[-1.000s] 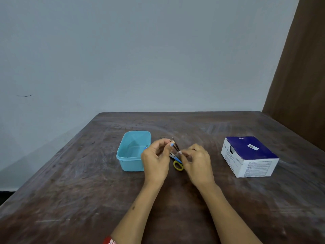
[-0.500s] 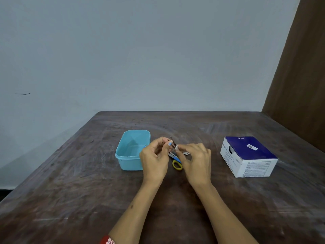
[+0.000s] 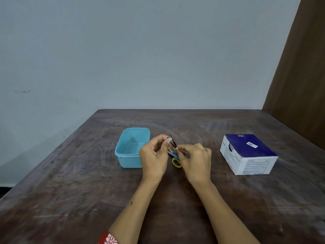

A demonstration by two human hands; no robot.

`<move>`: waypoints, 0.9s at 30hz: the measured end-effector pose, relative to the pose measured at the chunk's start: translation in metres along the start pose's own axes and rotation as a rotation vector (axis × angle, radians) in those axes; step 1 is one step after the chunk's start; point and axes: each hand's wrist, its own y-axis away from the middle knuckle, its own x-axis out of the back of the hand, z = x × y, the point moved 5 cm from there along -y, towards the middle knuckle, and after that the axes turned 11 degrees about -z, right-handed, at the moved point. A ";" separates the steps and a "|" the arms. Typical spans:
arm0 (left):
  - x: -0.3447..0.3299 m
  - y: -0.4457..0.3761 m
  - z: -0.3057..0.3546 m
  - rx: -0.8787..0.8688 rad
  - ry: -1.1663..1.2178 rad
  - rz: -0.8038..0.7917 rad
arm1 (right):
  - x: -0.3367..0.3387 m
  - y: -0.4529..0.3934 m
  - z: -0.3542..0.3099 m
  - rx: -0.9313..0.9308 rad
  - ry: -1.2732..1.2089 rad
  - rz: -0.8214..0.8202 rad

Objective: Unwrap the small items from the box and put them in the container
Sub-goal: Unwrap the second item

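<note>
Little changed since the earlier frames: both hands drawn slightly closer over the small item, view barely shifted.

Farthest left, tub (image 3: 131, 148) standing open and apparently empty on the counter (image 3: 73, 191), close by the left hand, probably so each unwrapped piece can be dropped in with a short reach.

Next, left hand (image 3: 153, 155) raised just off the counter, thumb and forefinger pinched on the top of a thin dark item (image 3: 173, 142), held tilted; likely acting as the anchor. Too small to tell wrapper from contents.

Just beyond and under the hands, scissors (image 3: 176, 161) lying flat, yellow loop toward the wearer, blades hidden behind the fingers; kept within reach, perhaps for stubborn wrappers, though not being held.

Right hand (image 3: 196, 161) curled, fingertips closed on the lower end of the same item, seemingly pulling or peeling against the left.

Farthest right, box (image 3: 248, 154) resting well apart, round opening in its left face turned toward the hands, handy for the next piece.

Judged early in the task: nothing visible yet in the tub.
</note>
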 end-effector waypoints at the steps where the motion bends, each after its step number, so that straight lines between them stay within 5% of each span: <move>1: 0.000 0.000 0.000 -0.003 0.001 -0.001 | 0.002 0.000 -0.002 0.021 -0.008 0.025; 7: 0.002 0.000 0.000 -0.004 -0.014 0.003 | -0.006 -0.002 0.006 -0.079 0.060 -0.073; 27: 0.000 0.000 -0.001 -0.035 -0.047 -0.015 | -0.004 -0.001 0.002 -0.013 -0.018 0.000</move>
